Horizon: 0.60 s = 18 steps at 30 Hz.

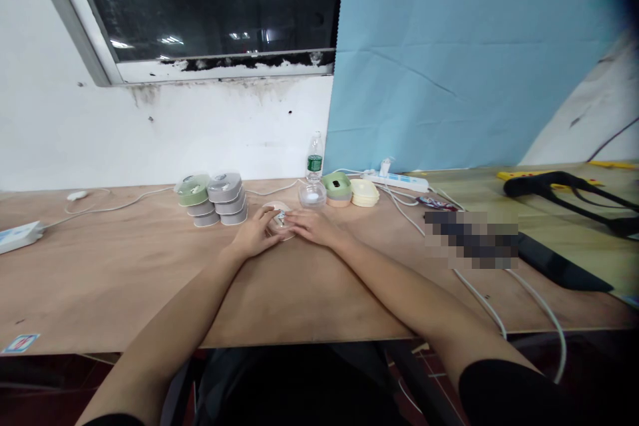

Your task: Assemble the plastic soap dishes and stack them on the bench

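A clear round plastic lid lies on the wooden table between my two hands. My left hand curves round its left side, thumb near the front edge and fingers over the top. From the right, my right hand rests its fingers on the lid's top and right rim, hiding part of it. A small pale label or print shows in the middle of the lid. Just beyond my right hand stands a clear round bowl. Left of my hands are two stacks of round containers, grey ones and a green one on top.
Behind are a clear bottle, green and orange containers and stacked yellow pieces. Power strips and white cables run along the table. On the right are a dark flat object and a black strap-like frame.
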### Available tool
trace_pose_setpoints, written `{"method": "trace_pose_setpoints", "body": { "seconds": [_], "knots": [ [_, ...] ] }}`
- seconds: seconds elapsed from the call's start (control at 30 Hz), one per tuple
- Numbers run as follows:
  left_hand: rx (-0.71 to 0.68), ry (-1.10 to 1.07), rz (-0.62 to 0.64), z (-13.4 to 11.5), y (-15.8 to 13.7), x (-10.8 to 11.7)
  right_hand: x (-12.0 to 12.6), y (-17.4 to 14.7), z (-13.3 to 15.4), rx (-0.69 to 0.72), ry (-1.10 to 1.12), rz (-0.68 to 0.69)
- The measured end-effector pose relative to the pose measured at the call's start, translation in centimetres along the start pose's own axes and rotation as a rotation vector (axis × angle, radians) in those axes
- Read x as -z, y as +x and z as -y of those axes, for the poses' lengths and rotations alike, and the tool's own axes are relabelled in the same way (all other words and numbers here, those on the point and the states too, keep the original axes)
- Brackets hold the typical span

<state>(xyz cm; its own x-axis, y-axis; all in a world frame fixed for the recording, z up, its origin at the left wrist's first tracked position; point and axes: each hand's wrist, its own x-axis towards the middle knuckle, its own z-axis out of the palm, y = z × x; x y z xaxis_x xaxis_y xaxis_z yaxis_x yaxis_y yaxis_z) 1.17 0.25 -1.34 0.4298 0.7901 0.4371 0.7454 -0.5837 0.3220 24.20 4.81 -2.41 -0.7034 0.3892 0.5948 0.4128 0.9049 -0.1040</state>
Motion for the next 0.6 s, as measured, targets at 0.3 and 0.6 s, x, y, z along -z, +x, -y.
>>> {"method": "trace_pose_setpoints", "body": {
  "seconds": [0.3,0.6],
  "knots": [
    [0.015,0.012,-0.002,0.3,0.1,-0.2,-0.4,-0.2,0.3,-0.038,0.034,-0.189],
    [0.060,-0.141,-0.331,0.3,0.1,0.5,0.8,-0.4,0.2,-0.069,-0.130,-0.379]
  ]
}}
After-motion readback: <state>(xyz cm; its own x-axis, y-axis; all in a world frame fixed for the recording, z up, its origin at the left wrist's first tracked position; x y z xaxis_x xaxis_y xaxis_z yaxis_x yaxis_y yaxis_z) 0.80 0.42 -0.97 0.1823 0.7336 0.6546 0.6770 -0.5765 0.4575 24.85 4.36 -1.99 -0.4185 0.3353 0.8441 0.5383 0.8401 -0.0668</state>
